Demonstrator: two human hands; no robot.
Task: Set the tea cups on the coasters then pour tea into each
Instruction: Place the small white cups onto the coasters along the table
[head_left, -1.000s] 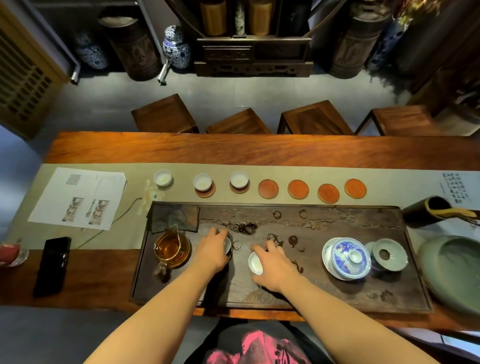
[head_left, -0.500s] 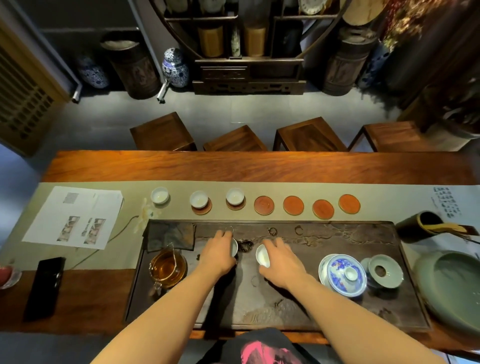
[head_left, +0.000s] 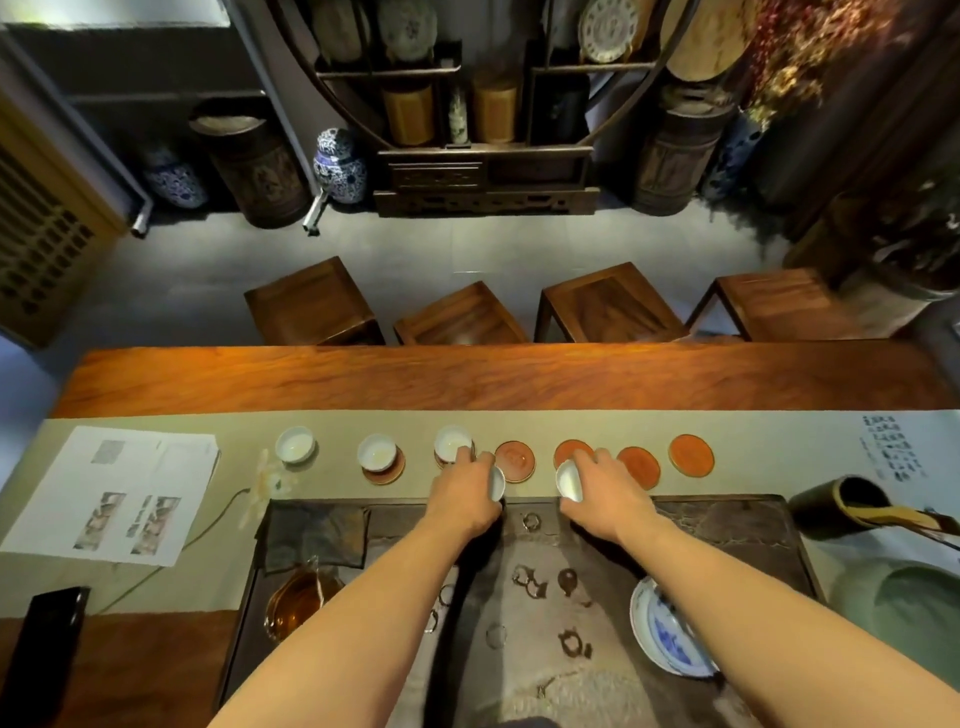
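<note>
My left hand (head_left: 462, 493) grips a small white tea cup (head_left: 497, 483), tilted, just in front of a bare red coaster (head_left: 516, 460). A second white cup (head_left: 568, 480), also tilted, is held in my right hand (head_left: 605, 486) over the near edge of the coaster to the right (head_left: 569, 451). Two more bare coasters (head_left: 640, 466) (head_left: 691, 455) lie further right. Three white cups (head_left: 295, 445) (head_left: 377, 453) (head_left: 453, 442) stand in the row to the left. A glass pitcher of amber tea (head_left: 296, 605) sits at the tray's left.
The dark wooden tea tray (head_left: 727, 525) has wet rings on it. A blue-and-white lidded bowl (head_left: 665, 631) is at its right, a dark cloth (head_left: 314, 535) at its left. Papers (head_left: 119, 491), a black phone (head_left: 47, 649), a green basin (head_left: 904, 608) and a dark tool holder (head_left: 831, 506) surround it.
Both hands lifted a cup each off the tray and carried them forward to the coaster row. The camera tilted up and forward.
</note>
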